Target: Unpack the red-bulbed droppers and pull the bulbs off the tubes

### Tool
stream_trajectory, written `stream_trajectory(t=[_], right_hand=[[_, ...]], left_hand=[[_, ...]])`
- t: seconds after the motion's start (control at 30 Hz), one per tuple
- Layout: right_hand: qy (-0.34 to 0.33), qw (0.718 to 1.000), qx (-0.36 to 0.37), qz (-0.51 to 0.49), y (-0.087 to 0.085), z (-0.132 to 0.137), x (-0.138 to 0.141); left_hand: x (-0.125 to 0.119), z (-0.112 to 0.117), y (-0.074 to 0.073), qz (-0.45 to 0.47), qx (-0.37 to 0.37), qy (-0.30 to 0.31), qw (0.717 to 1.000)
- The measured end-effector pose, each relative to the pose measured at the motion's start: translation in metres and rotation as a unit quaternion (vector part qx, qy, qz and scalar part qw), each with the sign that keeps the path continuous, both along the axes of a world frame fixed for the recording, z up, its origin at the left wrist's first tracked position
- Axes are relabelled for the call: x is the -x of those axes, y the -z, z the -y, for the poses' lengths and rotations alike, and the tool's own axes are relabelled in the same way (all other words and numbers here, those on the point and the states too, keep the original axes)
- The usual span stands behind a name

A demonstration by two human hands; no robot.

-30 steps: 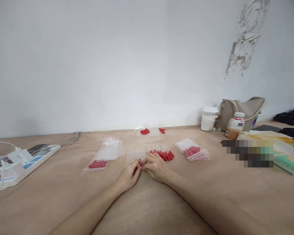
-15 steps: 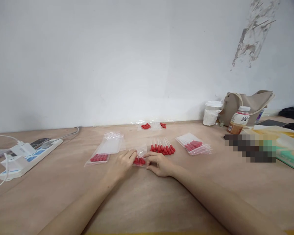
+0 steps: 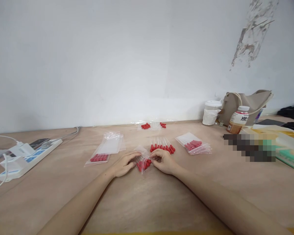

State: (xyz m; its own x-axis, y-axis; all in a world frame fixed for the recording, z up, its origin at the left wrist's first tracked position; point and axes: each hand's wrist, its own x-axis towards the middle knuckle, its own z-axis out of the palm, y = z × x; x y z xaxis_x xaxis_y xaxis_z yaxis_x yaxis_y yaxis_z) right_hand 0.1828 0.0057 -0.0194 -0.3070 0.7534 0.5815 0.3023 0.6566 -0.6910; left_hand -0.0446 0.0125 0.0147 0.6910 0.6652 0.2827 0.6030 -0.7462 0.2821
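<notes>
My left hand (image 3: pixel 124 164) and my right hand (image 3: pixel 163 161) meet at the middle of the table, both with fingers pinched on a small clear zip bag (image 3: pixel 143 161) that holds several red-capped droppers. The bag is tilted between my fingertips, just above the brown table (image 3: pixel 147 202). Just beyond it, a loose row of red-capped droppers (image 3: pixel 162 147) lies on the table. A filled bag (image 3: pixel 98 158) and a stack of empty clear bags (image 3: pixel 111 143) lie to the left of my left hand.
A pile of filled bags (image 3: pixel 193 145) lies to the right. Loose red caps (image 3: pixel 145 126) sit by the wall. A white power strip with chargers (image 3: pixel 22 157) is at the left. A cup (image 3: pixel 212 112), bottle (image 3: pixel 237 119), beige bag (image 3: pixel 248 103) and books (image 3: pixel 287 151) stand at the right.
The bag has turned and tilted between my hands and come slightly nearer to me. My right hand's fingers have shifted onto the bag's right end. The view has barely moved.
</notes>
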Motion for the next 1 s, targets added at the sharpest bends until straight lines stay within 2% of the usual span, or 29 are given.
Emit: stream_trajectory(t=[0.17, 0.33, 0.53, 0.63, 0.9, 1.0], right_hand=[[-0.002, 0.997, -0.034, 0.066, -0.007, 0.010, 0.001], [0.027, 0.986, -0.086, 0.140, -0.014, 0.016, 0.000], [-0.063, 0.983, -0.065, 0.160, -0.017, 0.013, -0.004], [-0.088, 0.978, -0.045, 0.185, -0.018, 0.010, -0.007], [-0.114, 0.972, 0.058, 0.197, -0.022, 0.006, -0.005], [-0.100, 0.974, 0.061, 0.196, -0.024, 0.010, -0.004]], left_hand=[[0.000, 0.014, -0.004, -0.002, -0.010, -0.008, 1.000], [0.000, 0.023, -0.003, 0.013, 0.008, -0.004, 1.000], [0.001, 0.020, 0.003, 0.034, 0.038, -0.016, 0.999], [0.000, 0.019, 0.002, 0.045, 0.058, -0.026, 0.997], [-0.002, 0.019, 0.004, 0.065, 0.086, -0.053, 0.993], [-0.002, 0.019, 0.003, 0.063, 0.088, -0.056, 0.992]])
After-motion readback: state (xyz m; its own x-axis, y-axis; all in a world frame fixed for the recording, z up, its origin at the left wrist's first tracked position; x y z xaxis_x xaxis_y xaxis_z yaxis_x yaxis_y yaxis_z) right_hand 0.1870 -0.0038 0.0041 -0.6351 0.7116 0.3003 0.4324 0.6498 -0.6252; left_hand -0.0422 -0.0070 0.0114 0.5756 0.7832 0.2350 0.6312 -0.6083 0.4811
